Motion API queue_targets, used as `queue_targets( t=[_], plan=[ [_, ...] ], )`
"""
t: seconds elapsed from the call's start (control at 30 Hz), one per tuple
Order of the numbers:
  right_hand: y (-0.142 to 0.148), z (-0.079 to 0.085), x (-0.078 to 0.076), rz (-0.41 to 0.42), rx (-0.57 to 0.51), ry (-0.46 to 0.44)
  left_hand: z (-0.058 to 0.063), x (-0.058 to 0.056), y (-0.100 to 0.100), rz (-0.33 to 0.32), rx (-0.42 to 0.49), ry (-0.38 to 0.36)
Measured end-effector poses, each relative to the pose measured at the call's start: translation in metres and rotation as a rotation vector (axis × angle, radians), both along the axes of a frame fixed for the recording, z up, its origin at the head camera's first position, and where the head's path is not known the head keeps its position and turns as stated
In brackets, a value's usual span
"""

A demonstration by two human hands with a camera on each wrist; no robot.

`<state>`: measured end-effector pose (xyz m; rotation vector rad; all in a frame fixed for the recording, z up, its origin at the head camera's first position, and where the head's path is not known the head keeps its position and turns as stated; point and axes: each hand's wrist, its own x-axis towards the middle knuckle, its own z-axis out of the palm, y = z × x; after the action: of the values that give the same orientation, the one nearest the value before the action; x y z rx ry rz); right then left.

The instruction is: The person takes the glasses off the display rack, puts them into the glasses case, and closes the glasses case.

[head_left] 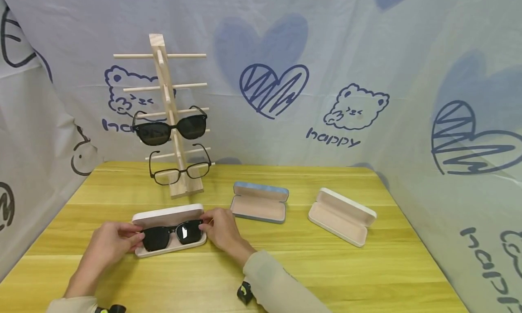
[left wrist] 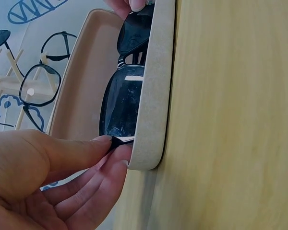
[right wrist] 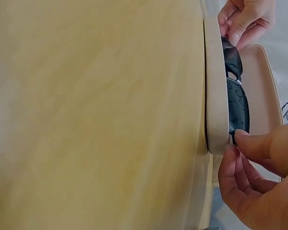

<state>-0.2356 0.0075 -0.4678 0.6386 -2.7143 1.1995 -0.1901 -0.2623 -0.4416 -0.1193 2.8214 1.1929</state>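
Observation:
A pair of black sunglasses (head_left: 157,238) sits at an open white glasses case (head_left: 171,251), lenses facing up and partly within its lower half. My left hand (head_left: 110,244) pinches the left end of the frame between thumb and fingers; the left wrist view shows the thumb (left wrist: 81,152) on the corner by the hinge. At the other end, my right hand (head_left: 223,229) pinches the right corner, and in the right wrist view its thumb (right wrist: 259,145) presses there. Most of the temples are hidden behind the lenses and the case wall.
Behind the case stands a wooden display rack (head_left: 183,186), carrying another pair of black sunglasses (head_left: 191,127) and thin-framed clear glasses (head_left: 167,177). An open blue case (head_left: 261,207) lies right of my right hand, and another open white case (head_left: 338,222) farther right. Patterned cloth (head_left: 277,27) hangs behind.

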Motion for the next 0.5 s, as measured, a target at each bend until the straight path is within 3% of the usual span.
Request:
queue_targets(
  t=[0.5],
  plan=[
    [0.0012, 0.0015, -0.0029, 0.008, 0.017, -0.039, 0.0005, 0.0025, -0.0033, -0.004, -0.092, 0.030]
  ],
)
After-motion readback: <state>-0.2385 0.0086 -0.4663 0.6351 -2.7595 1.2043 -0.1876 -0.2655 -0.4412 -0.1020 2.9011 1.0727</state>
